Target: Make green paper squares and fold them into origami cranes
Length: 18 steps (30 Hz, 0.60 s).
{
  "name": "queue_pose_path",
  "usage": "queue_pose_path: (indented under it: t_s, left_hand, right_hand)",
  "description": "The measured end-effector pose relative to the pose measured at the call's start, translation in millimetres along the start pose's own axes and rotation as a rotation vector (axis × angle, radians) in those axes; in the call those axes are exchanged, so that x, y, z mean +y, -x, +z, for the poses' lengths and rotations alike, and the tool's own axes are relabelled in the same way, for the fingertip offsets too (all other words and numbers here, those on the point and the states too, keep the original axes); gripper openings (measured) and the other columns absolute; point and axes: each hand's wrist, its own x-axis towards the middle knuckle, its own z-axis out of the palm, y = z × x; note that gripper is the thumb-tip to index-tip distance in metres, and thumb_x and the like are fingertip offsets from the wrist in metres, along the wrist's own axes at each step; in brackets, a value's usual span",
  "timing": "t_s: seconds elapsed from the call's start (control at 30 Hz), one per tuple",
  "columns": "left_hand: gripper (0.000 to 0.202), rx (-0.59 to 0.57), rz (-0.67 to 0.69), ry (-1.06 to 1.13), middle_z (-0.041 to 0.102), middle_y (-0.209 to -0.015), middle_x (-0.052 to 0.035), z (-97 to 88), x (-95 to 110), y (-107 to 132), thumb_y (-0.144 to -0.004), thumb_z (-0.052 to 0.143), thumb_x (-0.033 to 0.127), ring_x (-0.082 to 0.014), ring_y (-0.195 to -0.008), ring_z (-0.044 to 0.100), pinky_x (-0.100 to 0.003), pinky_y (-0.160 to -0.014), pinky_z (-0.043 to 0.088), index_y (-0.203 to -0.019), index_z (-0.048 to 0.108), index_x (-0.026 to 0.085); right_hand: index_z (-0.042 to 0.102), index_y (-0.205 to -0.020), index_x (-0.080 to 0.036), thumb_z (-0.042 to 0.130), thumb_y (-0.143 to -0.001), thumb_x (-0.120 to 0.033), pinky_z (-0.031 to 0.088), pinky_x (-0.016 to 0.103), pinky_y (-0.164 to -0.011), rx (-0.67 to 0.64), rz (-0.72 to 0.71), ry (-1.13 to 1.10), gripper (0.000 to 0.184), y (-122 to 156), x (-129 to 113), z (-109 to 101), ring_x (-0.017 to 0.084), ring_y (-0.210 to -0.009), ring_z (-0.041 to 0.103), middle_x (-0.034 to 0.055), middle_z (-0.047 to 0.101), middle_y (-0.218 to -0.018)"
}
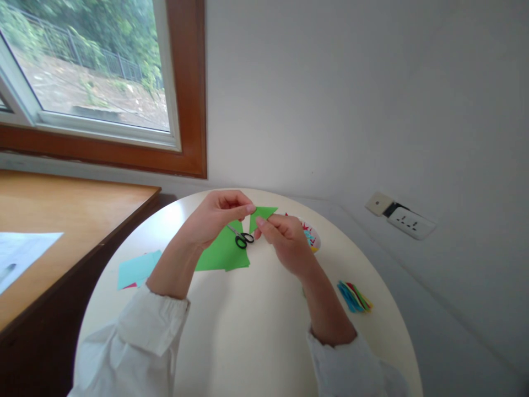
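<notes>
Both hands are raised over a round white table [248,331]. My left hand [215,218] is closed, its fingertips pinching the top edge of a small green paper triangle [260,216]. My right hand [285,240] is closed too, pinching the same triangle at its lower left corner. Just below the triangle, green paper sheets [223,253] lie flat on the table. Small black-handled scissors [243,237] rest on those sheets, untouched.
Light blue paper [136,268] with a red piece under it lies at the left. A bundle of coloured strips [354,296] lies at the right. A round plate with colourful scraps [311,237] sits behind my right hand. A wooden desk [61,220] adjoins on the left.
</notes>
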Motion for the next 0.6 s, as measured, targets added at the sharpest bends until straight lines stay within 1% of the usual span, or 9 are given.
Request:
queue_pose_path:
  t_s: [0.1, 0.2, 0.3, 0.4, 0.6]
  left_hand:
    - [0.016, 0.004, -0.006, 0.004, 0.054, -0.054, 0.0017, -0.6, -1.0, -0.7, -0.065, 0.072, 0.027, -0.0087, -0.054, 0.047, -0.022, -0.052, 0.034, -0.059, 0.065, 0.013]
    - [0.016, 0.032, 0.0, -0.016, 0.055, -0.054, 0.0017, -0.4, -1.6, -1.8, -0.065, 0.073, 0.027, -0.0083, -0.055, 0.047, -0.022, -0.052, 0.035, -0.06, 0.066, 0.013]
    - [0.017, 0.062, -0.026, -0.037, 0.055, -0.054, 0.0014, 0.7, -1.1, -2.1, -0.063, 0.074, 0.028, -0.0088, -0.054, 0.047, -0.022, -0.051, 0.035, -0.06, 0.066, 0.013]
    - [0.017, 0.064, -0.052, -0.057, 0.055, -0.053, 0.0016, 2.2, 0.4, -1.4, -0.06, 0.076, 0.028, -0.0085, -0.052, 0.047, -0.021, -0.048, 0.034, -0.059, 0.066, 0.013]
    - [0.017, 0.052, -0.055, -0.098, 0.056, -0.054, 0.0012, 4.2, 1.9, -0.6, -0.063, 0.072, 0.029, -0.0084, -0.051, 0.047, -0.021, -0.046, 0.034, -0.06, 0.066, 0.014]
  right_hand:
    - [0.054, -0.053, -0.018, 0.048, -0.082, -0.034, 0.02, 0.024, -0.043, 0.012, -0.007, 0.043, 0.034, 0.4, -0.2, 0.4, 0.007, -0.041, 0.029, -0.0066, 0.034, -0.042]
    - [0.05, -0.051, -0.018, 0.049, -0.082, -0.034, 0.02, 0.025, -0.044, 0.058, -0.014, 0.065, 0.034, 0.2, 0.2, 0.8, 0.008, -0.043, 0.029, -0.0062, 0.035, -0.044]
    - [0.044, -0.051, -0.019, 0.051, -0.081, -0.036, 0.02, 0.025, -0.045, 0.158, 0.01, 0.049, 0.035, -0.5, 1.6, 0.5, 0.007, -0.044, 0.027, -0.0069, 0.031, -0.045]
    - [0.042, -0.054, -0.02, 0.052, -0.081, -0.037, 0.02, 0.024, -0.045, 0.244, 0.034, 0.011, 0.034, -1.3, 3.5, -0.5, 0.008, -0.045, 0.025, -0.0075, 0.028, -0.047]
    - [0.046, -0.058, -0.02, 0.051, -0.081, -0.036, 0.02, 0.024, -0.045, 0.251, 0.039, -0.01, 0.028, -1.8, 6.0, -1.7, 0.008, -0.045, 0.026, -0.0072, 0.03, -0.048]
